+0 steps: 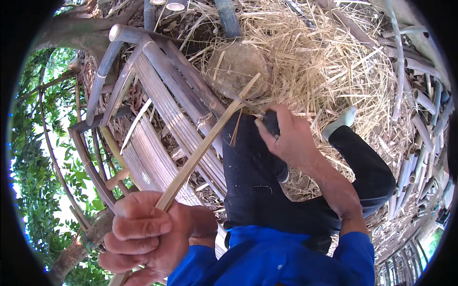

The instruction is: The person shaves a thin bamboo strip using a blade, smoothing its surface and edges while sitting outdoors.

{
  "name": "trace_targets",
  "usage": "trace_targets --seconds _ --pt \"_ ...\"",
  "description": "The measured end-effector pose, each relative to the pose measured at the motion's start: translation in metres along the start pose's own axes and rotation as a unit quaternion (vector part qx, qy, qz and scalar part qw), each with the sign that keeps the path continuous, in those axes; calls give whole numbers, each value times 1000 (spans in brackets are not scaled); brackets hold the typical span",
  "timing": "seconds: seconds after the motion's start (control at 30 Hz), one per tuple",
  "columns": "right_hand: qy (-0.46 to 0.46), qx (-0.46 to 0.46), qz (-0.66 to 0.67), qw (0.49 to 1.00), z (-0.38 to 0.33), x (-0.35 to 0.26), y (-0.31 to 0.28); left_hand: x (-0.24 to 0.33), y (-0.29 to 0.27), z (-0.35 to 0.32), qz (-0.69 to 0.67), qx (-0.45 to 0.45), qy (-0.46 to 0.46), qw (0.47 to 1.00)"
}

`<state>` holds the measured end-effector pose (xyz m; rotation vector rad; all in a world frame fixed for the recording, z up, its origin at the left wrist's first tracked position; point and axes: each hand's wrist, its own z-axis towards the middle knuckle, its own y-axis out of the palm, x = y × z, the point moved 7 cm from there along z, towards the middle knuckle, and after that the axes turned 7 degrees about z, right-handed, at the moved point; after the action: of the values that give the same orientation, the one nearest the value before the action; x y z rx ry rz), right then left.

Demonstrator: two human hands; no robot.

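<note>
My left hand grips the near end of a long pale bamboo strip that slants up to the right toward a round wooden block. My right hand is closed on the dark handle of a knife; its blade meets the strip near the far end, just above my knee in black trousers. Thin bamboo shavings hang off my knee.
A stack of split bamboo slats and poles lies at the left. Heaps of pale bamboo shavings cover the ground ahead. More bamboo tubes line the right. Green foliage shows at far left.
</note>
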<state>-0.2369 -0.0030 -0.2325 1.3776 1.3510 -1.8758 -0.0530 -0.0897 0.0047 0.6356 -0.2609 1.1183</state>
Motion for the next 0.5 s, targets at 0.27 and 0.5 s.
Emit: trace_targets --seconds 0.27,0.5 --pt "-27 -41 -66 997 7 29 34 1 23 -4 60 -44 17 997" --pt "-53 -57 -32 996 6 20 41 -4 21 -7 31 -47 5 998"
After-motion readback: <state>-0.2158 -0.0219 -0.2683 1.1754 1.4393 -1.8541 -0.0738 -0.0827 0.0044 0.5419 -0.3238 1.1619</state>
